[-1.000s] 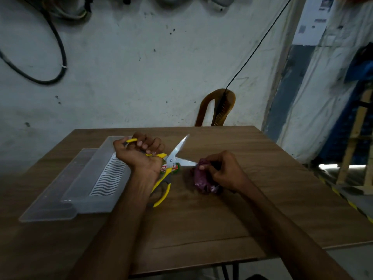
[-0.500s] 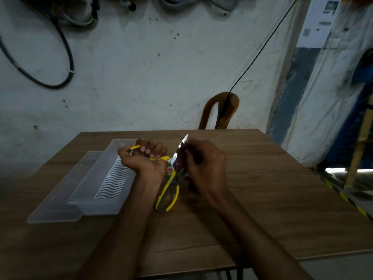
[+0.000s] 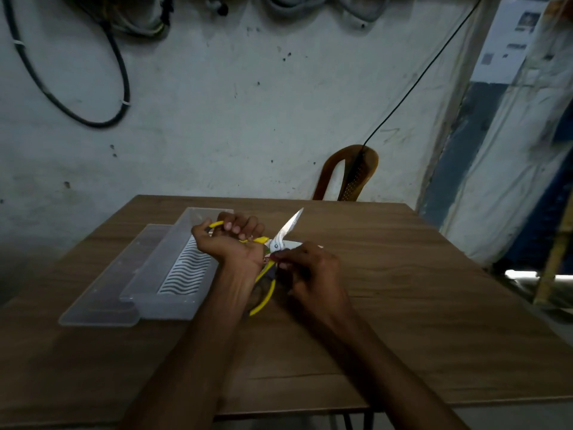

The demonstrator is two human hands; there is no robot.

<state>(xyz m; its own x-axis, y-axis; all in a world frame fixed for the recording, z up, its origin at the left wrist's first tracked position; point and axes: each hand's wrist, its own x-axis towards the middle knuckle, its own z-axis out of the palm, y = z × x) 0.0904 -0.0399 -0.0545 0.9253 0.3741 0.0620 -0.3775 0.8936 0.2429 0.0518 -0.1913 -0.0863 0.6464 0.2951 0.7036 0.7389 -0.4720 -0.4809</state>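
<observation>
Yellow-handled scissors (image 3: 286, 228) stand with blades spread over the middle of the wooden table (image 3: 403, 305). My left hand (image 3: 231, 243) grips the upper yellow handle, fingers curled round it. The lower handle (image 3: 263, 297) hangs down toward the tabletop. My right hand (image 3: 310, 273) is pressed against the scissors' pivot, fingers curled and pinching a small dark reddish thing (image 3: 277, 257) that is mostly hidden under the fingers.
A clear plastic box (image 3: 145, 287) with a wavy-patterned bottom lies left of my hands, its lid (image 3: 99, 315) beside it. A brown plastic chair (image 3: 350, 175) stands behind the table's far edge. Cables hang on the wall.
My right hand moved left from the table, bringing the reddish thing up to the scissors' blades near the pivot. My left hand kept its hold on the handle.
</observation>
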